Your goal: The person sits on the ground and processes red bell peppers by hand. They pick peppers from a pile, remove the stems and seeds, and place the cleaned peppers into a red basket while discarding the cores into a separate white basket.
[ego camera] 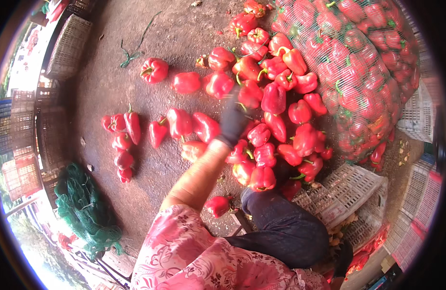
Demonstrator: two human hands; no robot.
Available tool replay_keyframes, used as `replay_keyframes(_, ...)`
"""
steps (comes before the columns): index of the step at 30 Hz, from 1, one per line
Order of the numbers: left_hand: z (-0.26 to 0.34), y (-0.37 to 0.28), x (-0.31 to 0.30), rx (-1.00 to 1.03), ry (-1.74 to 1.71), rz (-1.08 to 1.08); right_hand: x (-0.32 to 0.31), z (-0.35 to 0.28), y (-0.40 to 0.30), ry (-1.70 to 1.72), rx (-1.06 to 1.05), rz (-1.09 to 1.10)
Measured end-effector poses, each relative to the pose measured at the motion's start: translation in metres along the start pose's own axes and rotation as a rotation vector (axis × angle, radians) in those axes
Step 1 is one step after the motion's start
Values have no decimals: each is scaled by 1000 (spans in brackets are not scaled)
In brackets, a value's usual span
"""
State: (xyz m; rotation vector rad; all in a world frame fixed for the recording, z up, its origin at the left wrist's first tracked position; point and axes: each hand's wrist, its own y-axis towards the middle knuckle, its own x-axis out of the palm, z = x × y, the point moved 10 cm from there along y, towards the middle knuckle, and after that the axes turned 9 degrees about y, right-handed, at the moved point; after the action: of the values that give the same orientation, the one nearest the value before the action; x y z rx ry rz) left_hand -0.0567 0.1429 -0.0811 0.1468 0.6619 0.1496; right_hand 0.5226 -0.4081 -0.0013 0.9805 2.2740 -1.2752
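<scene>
My left hand [234, 117], in a dark glove and blurred by motion, reaches over the loose red bell peppers [273, 98] on the ground. Its fingers are next to a red pepper [250, 94]; whether they grip it cannot be made out. At the lower right my right hand [344, 255], also dark-gloved, hangs beside my leg near a plastic crate, and its fingers are not clear. Left of the pile, a small separate group of red peppers [123, 159] lies in a short line. One more pepper [217, 206] rests near my knee.
Full mesh sacks of red peppers [348, 72] stand at the upper right. A white plastic crate [349, 188] lies tipped by my leg. Green netting [83, 210] is heaped at the left, below stacked crates [23, 141]. A green string [130, 58] lies on the ground.
</scene>
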Motion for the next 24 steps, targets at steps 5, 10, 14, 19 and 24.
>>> replay_keyframes(5, -108, 23, -79, -162, 515, 217, -21, 19, 14, -8, -28, 67)
replay_keyframes(10, -81, 114, -35, 353, 795, 57, 3, -36, -5, -23, -54, 65)
replay_keyframes(14, -88, 174, -10, -77, 538, -6, 21, -83, -21, -67, -70, 62)
replay_keyframes(19, -88, 193, 47, -85, 904, -335, 18, -117, -36, -134, -76, 82)
replay_keyframes(24, -109, 180, 79, -159, 833, -727, -33, -68, 4, -25, 20, 80)
